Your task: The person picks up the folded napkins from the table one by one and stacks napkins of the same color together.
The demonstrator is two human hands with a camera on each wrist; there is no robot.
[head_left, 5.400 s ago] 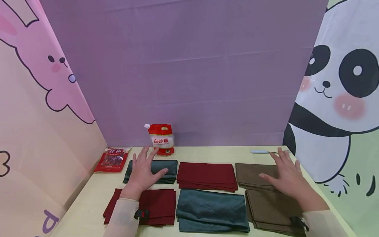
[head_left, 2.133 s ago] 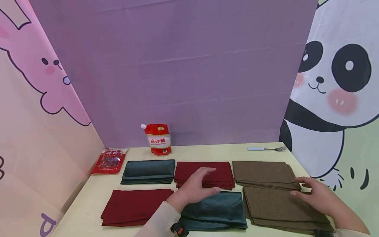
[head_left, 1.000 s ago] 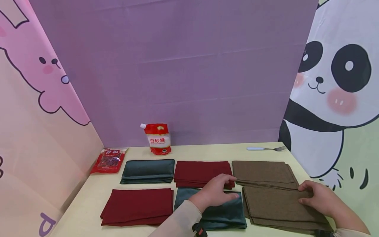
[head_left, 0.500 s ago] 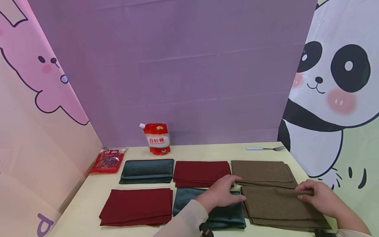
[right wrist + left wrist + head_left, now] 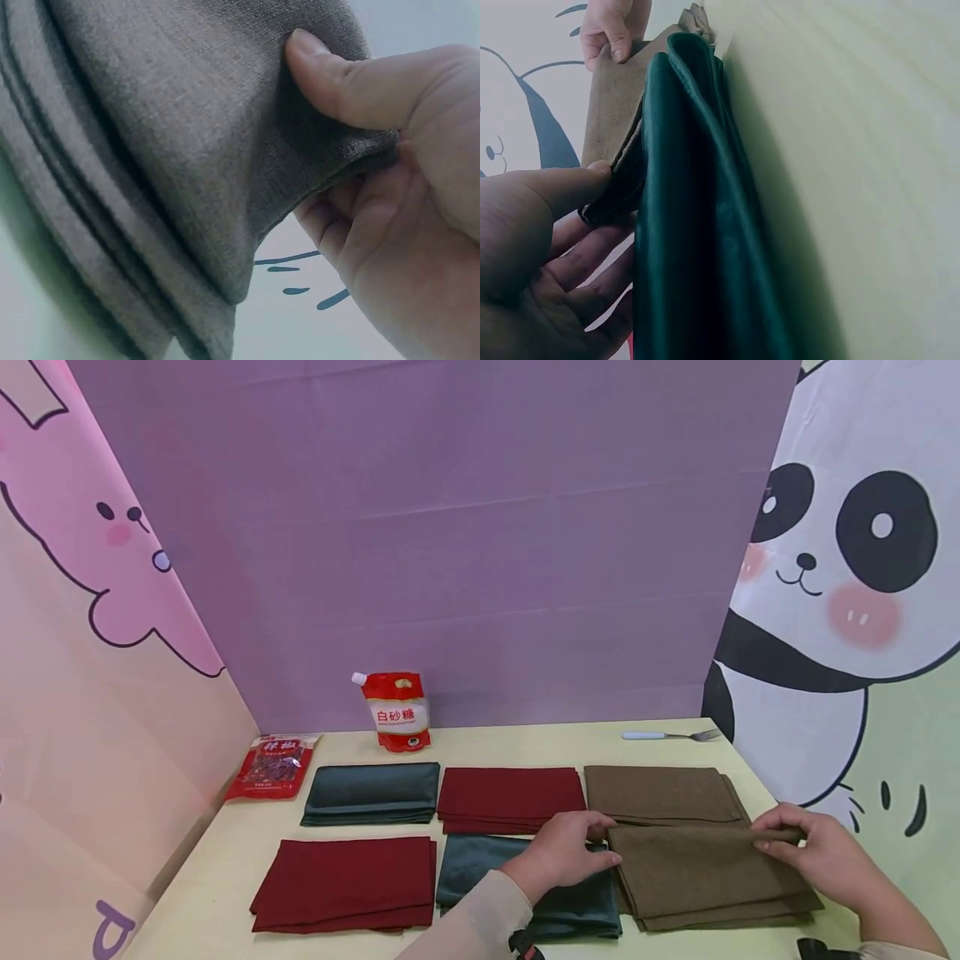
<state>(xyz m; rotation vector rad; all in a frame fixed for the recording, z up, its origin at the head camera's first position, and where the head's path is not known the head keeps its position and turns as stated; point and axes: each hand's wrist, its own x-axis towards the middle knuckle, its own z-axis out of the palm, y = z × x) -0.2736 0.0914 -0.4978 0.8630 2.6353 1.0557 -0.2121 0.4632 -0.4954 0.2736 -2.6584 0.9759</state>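
We find the front brown cloth (image 5: 705,872) between the two hands. The left hand (image 5: 558,853) pinches its left edge, thumb and fingers closed to the fabric's thickness. The right hand (image 5: 821,860) grips its far right corner, thumb above, fingers beneath. We note a front teal cloth (image 5: 577,910) partly behind the left hand, a front red cloth (image 5: 352,885) farther left, and a fork (image 5: 648,736) beyond both hands.

Right hand (image 5: 439,172): fingertips hidden beneath brown cloth (image 5: 172,112). Near teal cloth (image 5: 581,906): partly behind left hand (image 5: 561,853). Panda print (image 5: 847,635): cut off at right.
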